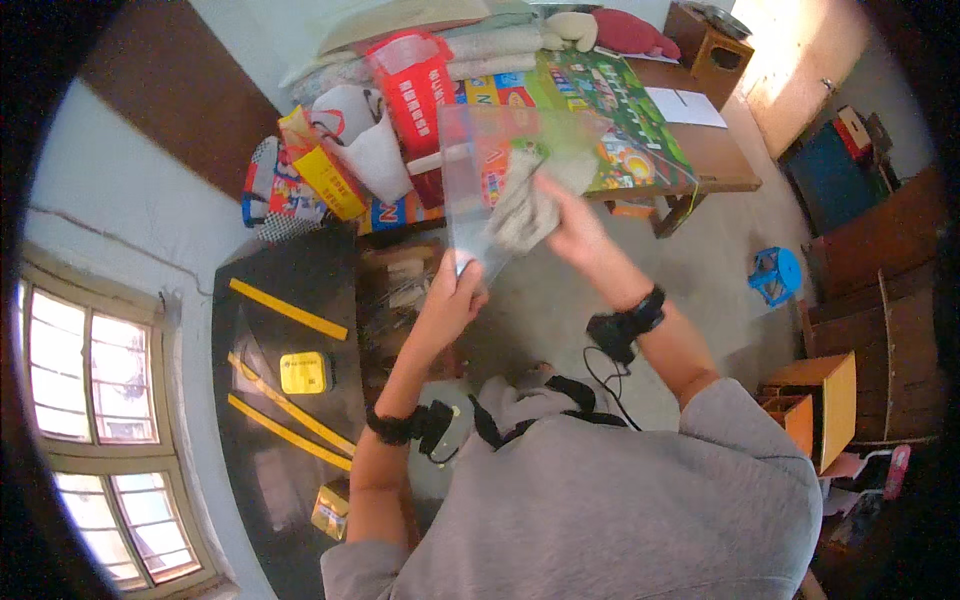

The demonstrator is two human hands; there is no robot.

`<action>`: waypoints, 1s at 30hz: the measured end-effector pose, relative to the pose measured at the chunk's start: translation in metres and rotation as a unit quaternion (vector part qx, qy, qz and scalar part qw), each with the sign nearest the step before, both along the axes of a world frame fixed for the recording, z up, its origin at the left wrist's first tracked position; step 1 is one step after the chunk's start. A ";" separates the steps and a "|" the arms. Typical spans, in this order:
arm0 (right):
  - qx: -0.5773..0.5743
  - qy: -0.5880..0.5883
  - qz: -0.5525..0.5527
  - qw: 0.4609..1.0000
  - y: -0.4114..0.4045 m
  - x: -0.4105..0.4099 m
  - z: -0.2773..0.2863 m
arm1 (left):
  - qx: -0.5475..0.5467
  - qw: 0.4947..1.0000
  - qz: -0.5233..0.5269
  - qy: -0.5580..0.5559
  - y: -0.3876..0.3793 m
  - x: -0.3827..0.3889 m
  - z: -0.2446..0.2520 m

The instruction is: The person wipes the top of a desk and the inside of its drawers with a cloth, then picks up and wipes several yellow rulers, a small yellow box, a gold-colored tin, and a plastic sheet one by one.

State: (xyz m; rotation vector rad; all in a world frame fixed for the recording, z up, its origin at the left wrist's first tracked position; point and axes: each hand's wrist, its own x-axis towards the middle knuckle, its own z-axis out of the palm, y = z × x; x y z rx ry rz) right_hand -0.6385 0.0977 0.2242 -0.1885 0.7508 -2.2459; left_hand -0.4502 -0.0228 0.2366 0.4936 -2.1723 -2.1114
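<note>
My left hand (pixel 448 304) grips the lower corner of a clear, stiff-looking plastic sheet (pixel 466 180), which is raised in front of me. In my right hand (pixel 576 229) is a crumpled grey cloth (pixel 523 208), held at the sheet's face; blur hides exactly how they touch. Printed bags and the patterned table cover show through the clear material. A black strap with a small device sits around each wrist.
At left, a dark table (pixel 300 259) bears yellow strips (pixel 289 307), a yellow box (pixel 303 373) and a gold-coloured box (pixel 330 508). Ahead, bags (pixel 412 90) and folded bedding crowd a wooden table (pixel 720 161). A blue stool (pixel 776 275) stands at right.
</note>
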 end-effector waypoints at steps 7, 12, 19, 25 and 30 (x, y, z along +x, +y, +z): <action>-0.042 -0.079 -0.052 0.995 0.045 -0.031 0.001 | 0.015 1.000 0.007 -0.026 0.007 0.003 -0.027; -0.030 -0.076 0.181 0.980 0.030 0.052 -0.043 | -0.063 0.997 0.028 -0.026 0.028 -0.014 -0.020; -0.055 -0.035 0.050 0.997 0.067 -0.048 -0.018 | -0.037 0.998 -0.008 -0.054 0.001 -0.003 0.007; -0.039 -0.049 -0.049 0.997 0.075 -0.042 -0.016 | 0.088 0.990 0.050 0.096 -0.059 -0.007 0.012; -0.158 -0.154 -0.112 0.969 0.036 -0.021 -0.031 | 0.185 0.943 0.145 0.236 -0.046 -0.043 0.022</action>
